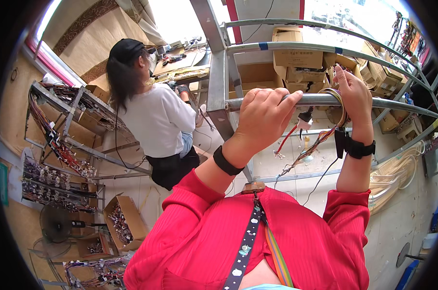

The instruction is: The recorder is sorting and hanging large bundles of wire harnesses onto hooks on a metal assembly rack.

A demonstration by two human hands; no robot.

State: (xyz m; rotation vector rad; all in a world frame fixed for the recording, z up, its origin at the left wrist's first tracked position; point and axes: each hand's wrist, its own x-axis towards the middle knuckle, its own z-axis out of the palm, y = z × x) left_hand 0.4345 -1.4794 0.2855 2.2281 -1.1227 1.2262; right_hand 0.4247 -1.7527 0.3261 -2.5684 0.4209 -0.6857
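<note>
My left hand rests on a round grey metal rail, its fingers curled over the top. A bundle of thin multicoloured wires loops over the same rail, just right of it. My right hand is closed at this loop with one finger pointing up; its other fingers are partly hidden. Below the rail hang the loose wire ends. A white connector on a black lead and a red wire hang between my hands.
A person in a white top works at a bench on the left. Racks of wire harnesses, a fan and an open carton of parts stand left. Cardboard boxes sit beyond the rail; pale tubing lies right.
</note>
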